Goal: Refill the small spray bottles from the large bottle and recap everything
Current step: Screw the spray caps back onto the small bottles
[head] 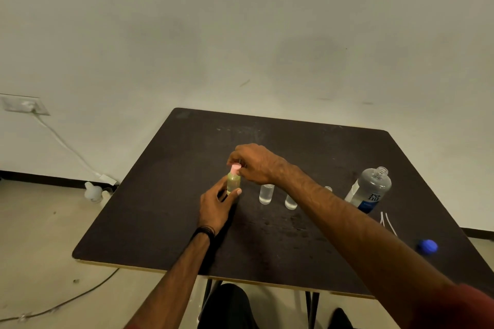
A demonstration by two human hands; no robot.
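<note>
A small yellow-green spray bottle [233, 181] stands on the dark table [165, 195]. My left hand [215, 205] grips its body from the near side. My right hand [254, 164] reaches in from the right and pinches the pink cap [235, 167] on its top. To the right stand two small clear bottles without caps, one [266, 193] in plain view and one [290, 201] partly behind my right forearm. A third small top [328, 189] peeks over the arm. The large clear bottle [373, 189] stands uncapped at the right. Its blue cap [427, 246] lies near the table's right edge.
Thin white spray tubes [387, 223] lie on the table between the large bottle and the blue cap. On the floor at left lie a white cable [66, 147] and a pale plastic object [93, 192]. My knees show under the table's front edge.
</note>
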